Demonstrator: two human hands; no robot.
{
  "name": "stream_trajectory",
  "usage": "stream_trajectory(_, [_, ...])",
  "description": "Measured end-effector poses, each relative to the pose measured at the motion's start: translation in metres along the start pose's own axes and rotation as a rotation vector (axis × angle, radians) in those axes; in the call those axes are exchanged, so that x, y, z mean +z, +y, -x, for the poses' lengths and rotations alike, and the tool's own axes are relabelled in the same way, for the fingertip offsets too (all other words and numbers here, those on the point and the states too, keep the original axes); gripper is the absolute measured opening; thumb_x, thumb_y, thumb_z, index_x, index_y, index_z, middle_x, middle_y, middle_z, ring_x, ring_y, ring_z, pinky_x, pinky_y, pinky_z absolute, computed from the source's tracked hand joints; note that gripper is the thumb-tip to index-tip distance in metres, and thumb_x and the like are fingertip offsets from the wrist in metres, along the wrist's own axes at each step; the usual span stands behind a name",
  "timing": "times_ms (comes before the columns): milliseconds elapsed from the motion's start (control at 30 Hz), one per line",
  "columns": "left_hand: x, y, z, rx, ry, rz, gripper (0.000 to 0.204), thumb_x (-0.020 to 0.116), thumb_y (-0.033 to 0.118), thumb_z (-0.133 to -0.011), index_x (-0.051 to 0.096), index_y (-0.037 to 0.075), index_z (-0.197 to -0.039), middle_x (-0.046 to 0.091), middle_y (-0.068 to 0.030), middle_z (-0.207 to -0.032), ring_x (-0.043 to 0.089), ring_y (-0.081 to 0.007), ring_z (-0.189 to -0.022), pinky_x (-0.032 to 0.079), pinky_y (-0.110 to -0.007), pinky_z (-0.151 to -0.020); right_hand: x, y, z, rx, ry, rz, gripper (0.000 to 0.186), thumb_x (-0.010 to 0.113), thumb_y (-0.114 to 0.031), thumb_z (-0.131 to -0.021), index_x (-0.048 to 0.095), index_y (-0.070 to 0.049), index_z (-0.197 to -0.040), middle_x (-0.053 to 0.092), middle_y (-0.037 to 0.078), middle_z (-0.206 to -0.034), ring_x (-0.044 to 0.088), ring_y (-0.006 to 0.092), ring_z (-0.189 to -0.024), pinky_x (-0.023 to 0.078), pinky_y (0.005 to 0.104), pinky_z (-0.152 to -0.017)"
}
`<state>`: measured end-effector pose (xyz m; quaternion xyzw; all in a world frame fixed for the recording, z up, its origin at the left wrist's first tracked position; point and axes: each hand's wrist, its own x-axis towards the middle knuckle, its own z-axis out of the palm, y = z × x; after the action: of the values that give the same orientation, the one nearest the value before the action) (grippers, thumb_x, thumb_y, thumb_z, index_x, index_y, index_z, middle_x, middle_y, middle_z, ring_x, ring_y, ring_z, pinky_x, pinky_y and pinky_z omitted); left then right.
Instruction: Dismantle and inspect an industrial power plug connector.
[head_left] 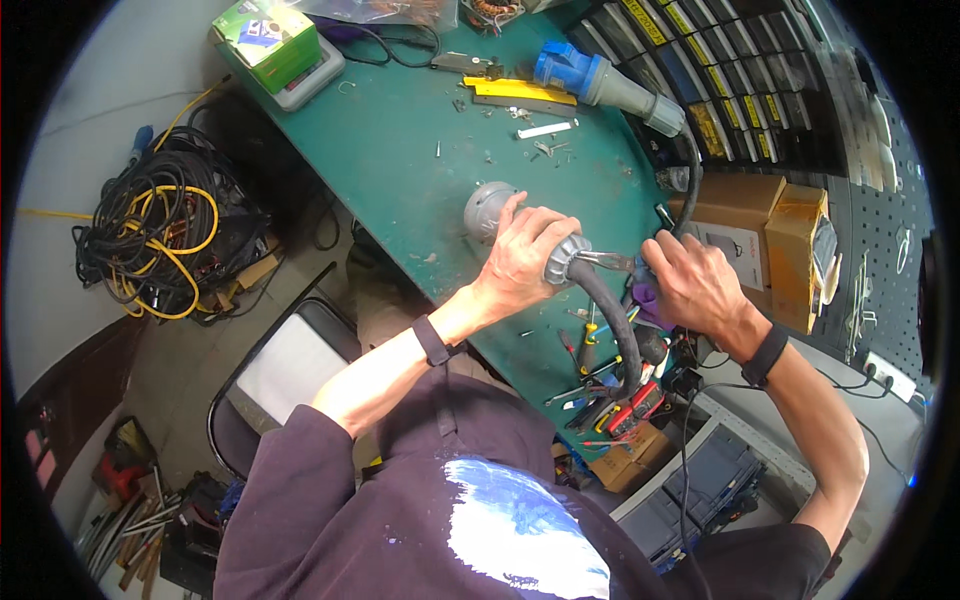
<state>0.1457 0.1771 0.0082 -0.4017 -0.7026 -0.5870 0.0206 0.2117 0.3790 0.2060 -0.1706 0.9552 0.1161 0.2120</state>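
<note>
My left hand [527, 248] is wrapped round the body of a grey industrial plug [486, 208], held over the green workbench [400, 190]. From the plug's ribbed rear collar [566, 257] a thick black cable [612, 318] bends down toward the near edge. My right hand [697, 280] is closed on what look like pliers [608, 261] with blue handles, mostly hidden in the fist. Their metal tip meets the collar where the cable comes out. Farther back lies a blue and grey industrial connector [600, 82], its own black cable running past my right hand.
Screwdrivers [590, 345], a red multimeter [636, 408] and other hand tools crowd the bench's near right corner. Cardboard boxes [735, 215] and a drawer rack [700, 70] line the right side. Small screws and a yellow strip [520, 90] lie farther back. A green box [265, 45] stands far left.
</note>
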Motion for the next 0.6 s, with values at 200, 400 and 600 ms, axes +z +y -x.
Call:
stream_trajectory(200, [-0.004,0.0,0.0,0.002,-0.002,-0.009,0.074,0.095,0.016,-0.059,0.059,0.011,-0.124,0.068,-0.0048,-0.113,0.066,-0.0279,-0.107,0.035,-0.06,-0.115,0.038,0.018,-0.006,-0.113,0.268,-0.001,0.022,0.065,-0.01,-0.079,0.053,-0.008,-0.098,0.052,0.007,-0.084,0.059,0.0249,-0.07,0.053,0.0384,-0.056])
stream_trajectory(400, [-0.014,-0.003,0.004,0.04,-0.085,0.068,0.073,0.095,0.015,-0.059,0.059,0.011,-0.123,0.069,-0.0039,-0.115,0.066,-0.0274,-0.111,0.033,-0.061,-0.118,0.041,0.018,-0.016,-0.174,0.347,-0.053,0.023,0.065,-0.011,-0.082,0.053,-0.01,-0.101,0.052,0.007,-0.086,0.059,0.0261,-0.074,0.053,0.0399,-0.061])
stream_trajectory(600, [-0.014,-0.004,0.004,0.036,-0.104,0.034,0.076,0.096,0.014,-0.058,0.059,0.011,-0.125,0.069,-0.0036,-0.117,0.066,-0.0274,-0.113,0.032,-0.061,-0.119,-0.011,-0.011,0.011,0.15,-0.11,-0.356,0.029,0.065,-0.005,-0.083,0.05,-0.003,-0.108,0.059,0.02,-0.089,0.065,0.0411,-0.081,0.053,0.0515,-0.069])
